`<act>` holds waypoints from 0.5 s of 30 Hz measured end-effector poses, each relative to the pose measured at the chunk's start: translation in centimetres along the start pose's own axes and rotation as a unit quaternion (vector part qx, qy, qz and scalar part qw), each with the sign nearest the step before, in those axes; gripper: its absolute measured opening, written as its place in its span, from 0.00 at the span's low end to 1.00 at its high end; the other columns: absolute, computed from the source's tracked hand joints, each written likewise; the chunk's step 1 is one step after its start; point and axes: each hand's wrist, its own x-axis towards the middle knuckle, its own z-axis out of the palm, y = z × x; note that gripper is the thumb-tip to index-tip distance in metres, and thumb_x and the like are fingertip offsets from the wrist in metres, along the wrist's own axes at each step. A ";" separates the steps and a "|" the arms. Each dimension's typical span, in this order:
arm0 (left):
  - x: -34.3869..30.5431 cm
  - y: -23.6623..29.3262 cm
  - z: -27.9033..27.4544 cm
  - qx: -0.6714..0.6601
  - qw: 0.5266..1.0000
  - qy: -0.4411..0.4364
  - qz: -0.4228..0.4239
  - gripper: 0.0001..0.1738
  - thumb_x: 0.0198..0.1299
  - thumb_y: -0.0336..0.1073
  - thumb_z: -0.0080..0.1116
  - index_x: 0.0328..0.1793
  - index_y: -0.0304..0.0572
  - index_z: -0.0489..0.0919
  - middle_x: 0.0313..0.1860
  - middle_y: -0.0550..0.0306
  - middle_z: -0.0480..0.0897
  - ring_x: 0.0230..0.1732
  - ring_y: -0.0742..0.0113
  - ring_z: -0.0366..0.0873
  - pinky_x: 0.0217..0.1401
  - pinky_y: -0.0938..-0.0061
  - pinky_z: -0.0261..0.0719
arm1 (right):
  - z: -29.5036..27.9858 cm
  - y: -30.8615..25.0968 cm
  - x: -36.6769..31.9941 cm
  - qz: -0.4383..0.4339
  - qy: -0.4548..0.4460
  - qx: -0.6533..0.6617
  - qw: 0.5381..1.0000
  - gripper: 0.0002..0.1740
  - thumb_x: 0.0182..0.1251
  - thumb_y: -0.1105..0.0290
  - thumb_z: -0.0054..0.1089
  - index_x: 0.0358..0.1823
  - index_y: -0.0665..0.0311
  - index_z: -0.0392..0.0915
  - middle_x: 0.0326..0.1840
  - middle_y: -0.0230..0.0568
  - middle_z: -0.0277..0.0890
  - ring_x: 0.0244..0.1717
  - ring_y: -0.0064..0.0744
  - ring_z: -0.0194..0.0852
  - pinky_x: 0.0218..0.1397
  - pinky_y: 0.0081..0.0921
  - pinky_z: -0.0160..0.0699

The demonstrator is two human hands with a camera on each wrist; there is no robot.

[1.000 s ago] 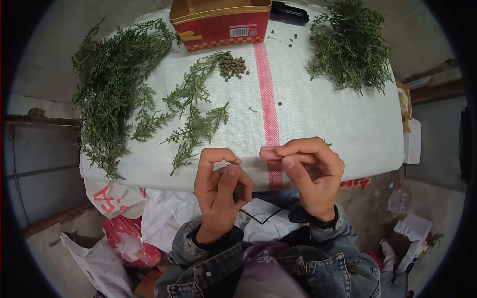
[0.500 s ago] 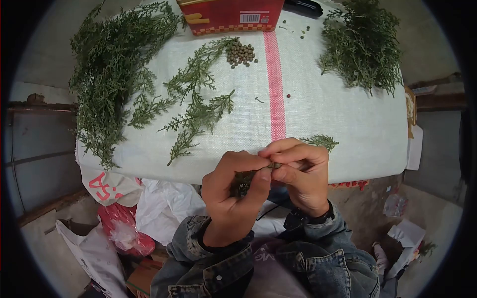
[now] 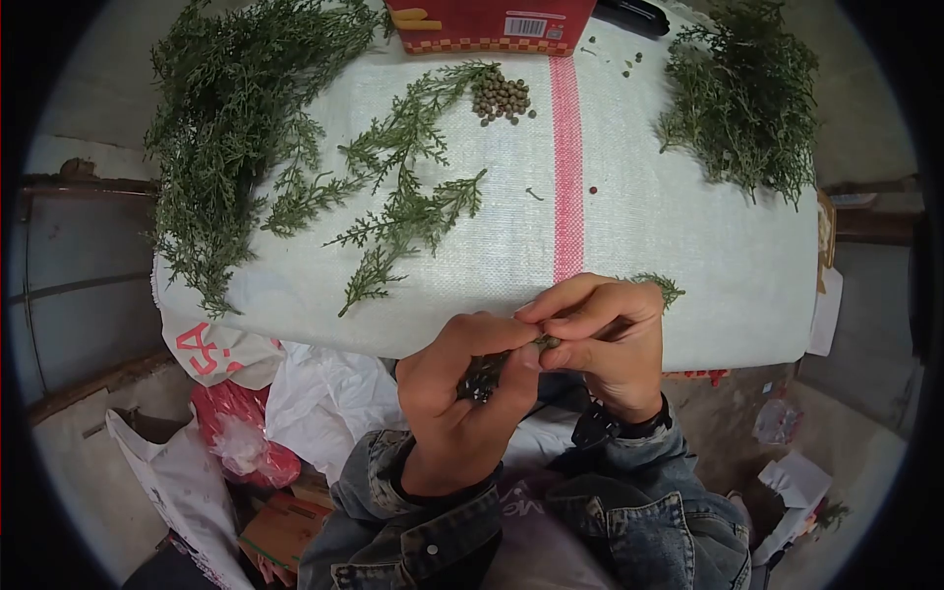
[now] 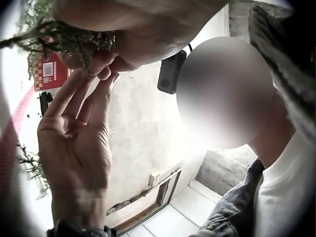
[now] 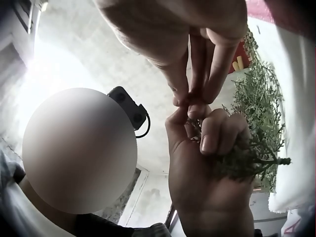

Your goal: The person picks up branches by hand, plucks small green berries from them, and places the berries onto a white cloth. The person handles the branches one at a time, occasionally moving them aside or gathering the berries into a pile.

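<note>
Held in front of the table's near edge, my left hand (image 3: 457,383) has its fingers curled round an evergreen sprig (image 4: 44,37), mostly hidden by the palm. Its woody stem end juts out in the right wrist view. My right hand (image 3: 618,334) meets the left thumb and forefinger, pinching a small greenish-brown seed (image 3: 549,342) at the sprig. The fingertips partly cover it. Beyond the hands, loose evergreen sprigs (image 3: 408,211) lie beside a heap of small round brown seeds (image 3: 501,96).
A large pile of evergreen branches (image 3: 221,138) covers the left side, and another bunch (image 3: 742,108) lies back right. A red box (image 3: 492,28) stands at the back beside a black object (image 3: 634,14). One small sprig (image 3: 663,288) lies behind my right hand on the white woven sheet (image 3: 688,236).
The two hands, apart a second ago, have come together, and the right fingers now pinch at the sprig in the left. Over the last half second they have barely moved; the head view has shifted.
</note>
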 end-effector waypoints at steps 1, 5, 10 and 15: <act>0.0 0.1 0.0 -0.003 1.000 -0.001 0.002 0.08 0.58 0.19 0.63 0.43 0.32 0.80 0.28 0.58 0.83 0.27 0.79 0.75 0.31 0.83 0.72 | 0.1 0.0 0.0 0.000 0.000 0.000 1.000 0.10 0.48 0.86 0.75 0.30 0.70 0.84 0.43 0.58 0.82 0.42 0.40 0.85 0.46 0.29 0.89; 0.1 0.0 -0.2 0.004 1.000 -0.009 0.008 0.07 0.57 0.19 0.62 0.42 0.33 0.80 0.27 0.59 0.82 0.27 0.80 0.74 0.30 0.83 0.71 | 0.0 0.2 0.1 -0.009 0.003 -0.013 1.000 0.10 0.47 0.88 0.75 0.30 0.71 0.84 0.43 0.59 0.82 0.41 0.41 0.86 0.46 0.29 0.89; 0.5 0.1 -0.5 0.081 0.995 -0.038 0.033 0.08 0.55 0.19 0.64 0.40 0.36 0.81 0.25 0.59 0.82 0.24 0.80 0.74 0.28 0.83 0.71 | -0.4 -0.3 -0.1 -0.041 -0.050 -0.032 0.997 0.10 0.52 0.92 0.68 0.35 0.76 0.83 0.47 0.62 0.80 0.45 0.43 0.86 0.50 0.31 0.90; 0.8 0.5 -0.9 0.118 0.989 -0.068 0.050 0.08 0.54 0.20 0.65 0.38 0.37 0.81 0.24 0.58 0.81 0.22 0.78 0.75 0.27 0.81 0.72 | 0.2 -1.2 -0.3 -0.010 0.000 -0.066 0.998 0.10 0.47 0.89 0.73 0.29 0.71 0.83 0.41 0.61 0.82 0.40 0.40 0.87 0.45 0.29 0.89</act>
